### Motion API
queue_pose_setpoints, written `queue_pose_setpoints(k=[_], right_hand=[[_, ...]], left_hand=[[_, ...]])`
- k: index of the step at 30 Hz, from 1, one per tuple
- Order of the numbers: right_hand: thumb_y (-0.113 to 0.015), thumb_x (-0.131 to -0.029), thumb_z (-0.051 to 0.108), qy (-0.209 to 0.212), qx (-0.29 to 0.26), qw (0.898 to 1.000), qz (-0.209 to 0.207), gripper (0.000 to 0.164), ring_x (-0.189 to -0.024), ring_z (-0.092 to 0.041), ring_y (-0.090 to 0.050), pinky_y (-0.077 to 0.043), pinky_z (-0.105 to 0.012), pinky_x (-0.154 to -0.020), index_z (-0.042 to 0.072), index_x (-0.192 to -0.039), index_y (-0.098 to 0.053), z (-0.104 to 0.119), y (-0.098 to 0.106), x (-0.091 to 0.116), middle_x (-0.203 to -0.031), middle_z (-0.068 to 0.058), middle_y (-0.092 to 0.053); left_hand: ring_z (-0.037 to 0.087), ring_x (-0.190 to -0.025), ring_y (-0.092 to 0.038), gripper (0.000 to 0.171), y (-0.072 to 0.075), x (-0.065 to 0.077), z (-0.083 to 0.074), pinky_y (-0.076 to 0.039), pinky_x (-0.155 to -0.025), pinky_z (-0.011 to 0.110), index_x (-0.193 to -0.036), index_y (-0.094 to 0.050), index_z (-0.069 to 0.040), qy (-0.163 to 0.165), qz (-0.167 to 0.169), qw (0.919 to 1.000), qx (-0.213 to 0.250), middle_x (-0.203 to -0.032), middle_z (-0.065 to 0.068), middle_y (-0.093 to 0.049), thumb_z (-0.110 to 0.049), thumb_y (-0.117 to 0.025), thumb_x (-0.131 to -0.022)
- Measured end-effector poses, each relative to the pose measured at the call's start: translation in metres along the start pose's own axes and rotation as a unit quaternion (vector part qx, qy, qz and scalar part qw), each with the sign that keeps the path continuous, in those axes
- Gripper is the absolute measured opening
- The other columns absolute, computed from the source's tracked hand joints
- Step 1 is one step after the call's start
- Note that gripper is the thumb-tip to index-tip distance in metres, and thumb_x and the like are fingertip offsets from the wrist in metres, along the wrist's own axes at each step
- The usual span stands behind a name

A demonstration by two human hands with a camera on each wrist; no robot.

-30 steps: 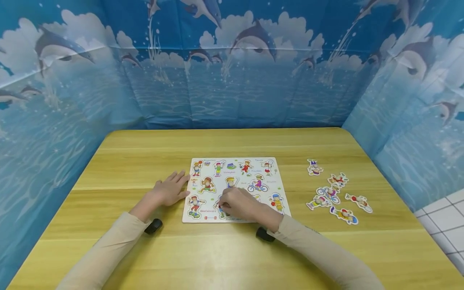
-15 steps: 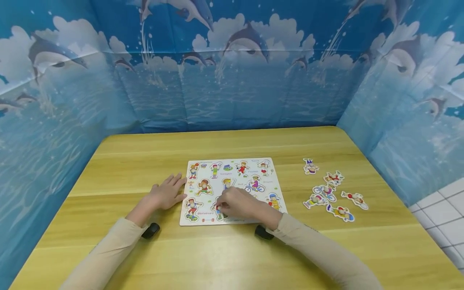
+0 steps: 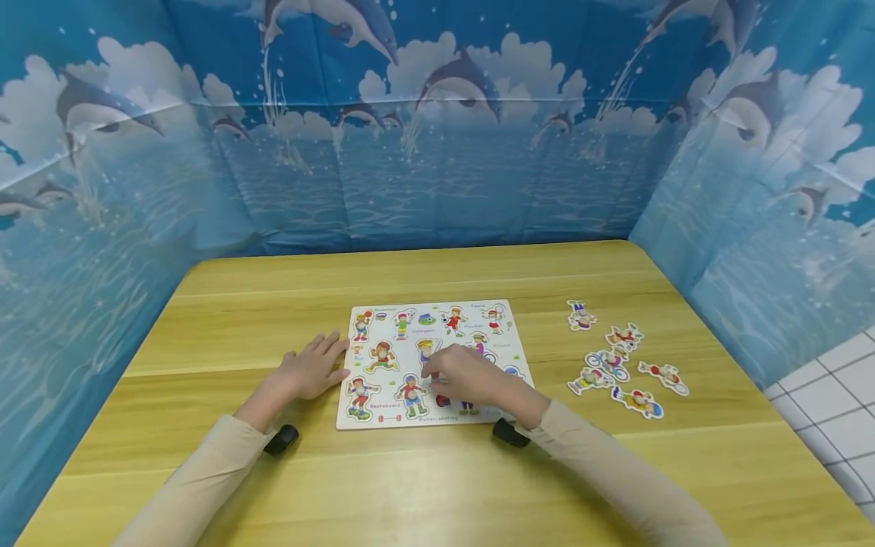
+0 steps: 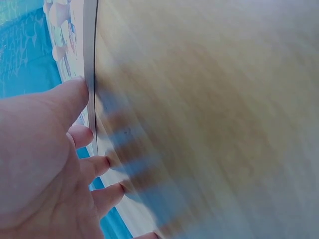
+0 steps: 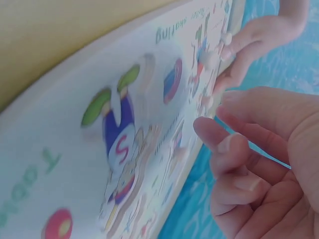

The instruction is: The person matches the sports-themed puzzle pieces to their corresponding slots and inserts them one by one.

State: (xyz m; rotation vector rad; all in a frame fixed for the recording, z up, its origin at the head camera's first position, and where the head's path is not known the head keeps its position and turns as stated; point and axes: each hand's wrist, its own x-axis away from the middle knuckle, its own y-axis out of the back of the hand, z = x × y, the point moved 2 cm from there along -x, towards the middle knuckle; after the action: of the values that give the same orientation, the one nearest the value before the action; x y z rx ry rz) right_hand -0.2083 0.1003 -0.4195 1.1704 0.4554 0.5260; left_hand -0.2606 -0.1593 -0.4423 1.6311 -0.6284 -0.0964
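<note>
A white puzzle board (image 3: 345,418) printed with sports figures lies on the table. My left hand (image 3: 311,371) rests at its left edge with fingers spread; in the left wrist view the thumb (image 4: 72,99) touches the board's side. My right hand (image 3: 468,374) is above the board's lower middle. Its fingers are loosely bent and hold nothing in the right wrist view, with a gap between thumb and index finger (image 5: 212,132). Just left of it, a roller-skater piece (image 3: 412,396) with a knob sits in the board. A printed batter figure (image 5: 119,134) shows below the right hand.
To the right of the board lie several loose puzzle pieces, among them a cyclist (image 3: 608,365), a tennis player (image 3: 664,377) and a blue-capped figure (image 3: 639,401). A dolphin-print curtain (image 3: 437,175) surrounds the wooden table (image 3: 410,486) at the back and sides.
My right hand has let go of the roller-skater piece and moved a little to the right, uncovering it. The left hand stays at the board's edge. The head view has shifted slightly.
</note>
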Motion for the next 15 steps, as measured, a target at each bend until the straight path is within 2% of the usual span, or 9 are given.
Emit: queue_pose_setpoints(k=[3, 6, 10, 15], right_hand=[[-0.066, -0.085, 0.013, -0.012, -0.001, 1.0, -0.004, 0.017, -0.09, -0.011, -0.067, -0.044, -0.018, -0.066, 0.01, -0.1, -0.074, -0.004, 0.004, 0.004, -0.103, -0.003, -0.073], [-0.067, -0.085, 0.014, -0.015, 0.004, 1.0, -0.012, 0.016, -0.086, -0.01, -0.066, -0.047, -0.019, -0.067, 0.011, -0.1, -0.074, -0.008, 0.006, 0.008, -0.101, -0.002, -0.074], [-0.067, -0.085, 0.013, -0.017, 0.014, 0.999, -0.024, 0.015, -0.088, -0.011, -0.068, -0.051, -0.022, -0.071, 0.011, -0.098, -0.074, -0.013, 0.011, 0.014, -0.099, -0.002, -0.074], [-0.067, -0.084, 0.012, -0.029, 0.018, 0.999, -0.041, 0.014, -0.087, -0.011, -0.067, -0.051, -0.024, -0.07, 0.009, -0.096, -0.074, -0.016, 0.021, 0.02, -0.098, -0.003, -0.074]], left_hand=[[0.041, -0.145, -0.013, 0.062, -0.001, 0.0, 0.001, -0.022, -0.102, 0.074, -0.15, -0.021, -0.012, 0.0, 0.0, 1.0, 0.002, -0.158, 0.017, -0.012, -0.04, -0.041, -0.099], [0.041, -0.145, -0.013, 0.061, -0.001, 0.001, 0.001, -0.022, -0.102, 0.074, -0.15, -0.021, -0.013, 0.0, -0.002, 1.0, 0.002, -0.158, 0.017, -0.012, -0.04, -0.041, -0.099], [0.042, -0.144, -0.014, 0.06, 0.0, 0.002, 0.0, -0.023, -0.101, 0.074, -0.15, -0.022, -0.012, -0.001, -0.002, 1.0, -0.003, -0.158, 0.017, -0.013, -0.039, -0.04, -0.099], [0.042, -0.144, -0.014, 0.06, 0.002, 0.003, -0.001, -0.023, -0.102, 0.074, -0.15, -0.021, -0.011, 0.0, -0.001, 1.0, -0.003, -0.158, 0.018, -0.013, -0.039, -0.04, -0.1]])
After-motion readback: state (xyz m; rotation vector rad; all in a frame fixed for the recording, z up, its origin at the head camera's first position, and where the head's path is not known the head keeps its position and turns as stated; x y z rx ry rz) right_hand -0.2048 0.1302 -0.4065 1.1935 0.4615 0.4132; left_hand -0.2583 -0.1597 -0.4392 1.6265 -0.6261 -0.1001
